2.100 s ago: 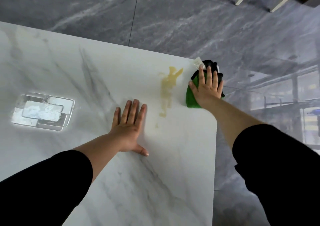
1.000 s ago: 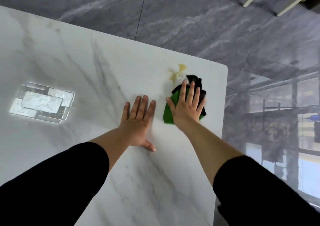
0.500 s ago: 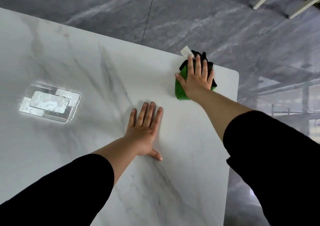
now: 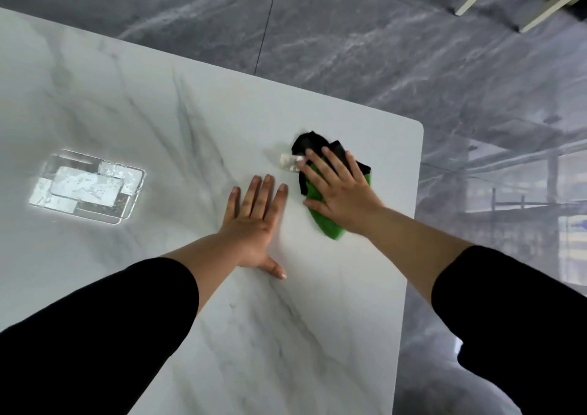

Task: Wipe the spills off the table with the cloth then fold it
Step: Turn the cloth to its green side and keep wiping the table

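Cloth [image 4: 326, 224]: green and black, bunched on tabletop [image 4: 190, 113] near far right corner, white tag [image 4: 290, 162] at left edge | right hand [image 4: 338, 192]: fingers straight, pressing on cloth | left hand [image 4: 254, 221]: flat on tabletop, just beside cloth, holding nothing

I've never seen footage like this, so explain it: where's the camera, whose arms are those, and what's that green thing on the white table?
No machine here: the camera sits on a person's head and looks down, so both arms in black sleeves are the wearer's own. The left hand lies flat on the white marble table, holding nothing. The right hand presses flat onto a green and black cloth near the table's corner; a small white label sticks out from it. The bright patch at left looks like reflected light, not an object.
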`<move>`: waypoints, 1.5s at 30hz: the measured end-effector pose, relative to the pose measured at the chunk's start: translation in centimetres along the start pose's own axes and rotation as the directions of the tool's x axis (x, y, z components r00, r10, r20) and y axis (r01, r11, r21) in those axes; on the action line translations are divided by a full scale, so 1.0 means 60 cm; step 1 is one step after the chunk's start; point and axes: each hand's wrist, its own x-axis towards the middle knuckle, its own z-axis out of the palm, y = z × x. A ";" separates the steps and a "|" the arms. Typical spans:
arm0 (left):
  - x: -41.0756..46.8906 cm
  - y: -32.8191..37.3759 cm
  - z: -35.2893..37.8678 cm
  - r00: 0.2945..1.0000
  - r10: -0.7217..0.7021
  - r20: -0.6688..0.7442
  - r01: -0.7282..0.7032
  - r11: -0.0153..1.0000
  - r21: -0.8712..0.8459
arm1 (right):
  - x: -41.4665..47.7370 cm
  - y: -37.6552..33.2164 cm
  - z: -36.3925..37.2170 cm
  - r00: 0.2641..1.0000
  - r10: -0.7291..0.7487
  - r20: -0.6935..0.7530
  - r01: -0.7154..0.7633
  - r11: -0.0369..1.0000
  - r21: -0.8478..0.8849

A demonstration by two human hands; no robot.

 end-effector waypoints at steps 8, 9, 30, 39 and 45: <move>0.002 0.003 0.005 0.999 -0.028 -0.028 0.028 1.000 0.009 | -0.164 -0.089 0.065 0.998 0.057 -0.027 -0.057 0.998 0.015; 0.001 0.003 0.005 0.999 -0.026 -0.034 0.026 1.000 0.009 | -0.177 -0.100 0.070 0.997 0.078 -0.021 -0.077 0.997 0.029; -0.119 -0.068 0.107 0.994 -0.089 -0.061 0.082 0.991 -0.109 | -0.267 -0.262 0.085 0.947 0.314 0.072 -0.322 0.907 0.272; -0.118 -0.069 0.103 0.996 -0.082 -0.039 0.078 0.994 -0.081 | -0.088 -0.171 0.046 0.919 0.380 0.103 -0.392 0.860 0.327; -0.114 -0.071 0.104 0.996 -0.083 -0.023 0.081 0.994 -0.079 | 0.034 -0.127 0.013 0.892 0.438 0.114 -0.450 0.836 0.315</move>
